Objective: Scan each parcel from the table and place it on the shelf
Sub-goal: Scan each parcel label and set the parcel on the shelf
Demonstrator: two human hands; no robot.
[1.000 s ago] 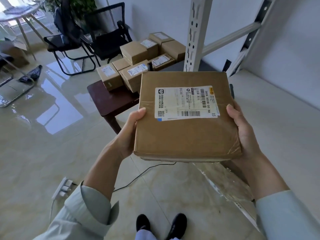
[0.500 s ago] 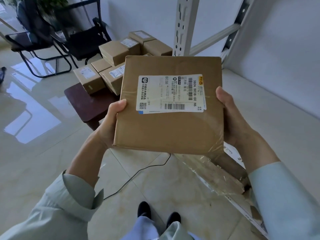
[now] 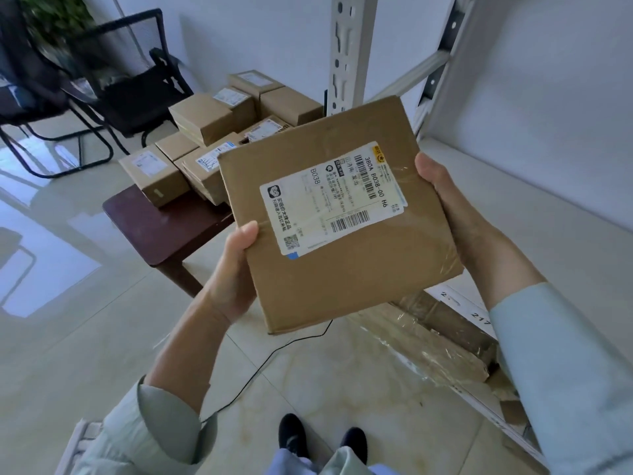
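Observation:
I hold a flat brown cardboard parcel (image 3: 346, 269) in front of me, its white barcode label (image 3: 334, 197) facing up. My left hand (image 3: 233, 269) grips its left edge with the thumb on top. Around the right edge curls my right hand (image 3: 445, 204). The parcel is tilted, its right side higher. Beyond it, a dark wooden table (image 3: 154, 228) carries several more cardboard parcels (image 3: 202, 120). The white shelf board (image 3: 534, 234) stretches out to the right, beside my right hand.
A white slotted shelf upright (image 3: 349, 46) stands behind the parcel. A plastic-wrapped bundle (image 3: 428, 344) lies on the lower shelf level. Black mesh chairs (image 3: 113, 80) stand at the back left. A black cable (image 3: 260, 368) runs over the glossy tiled floor near my shoes (image 3: 322, 437).
The parcel has rotated counter-clockwise and tilted, its right side rising. Both hands kept their grip on it. My view has shifted slightly toward the shelf.

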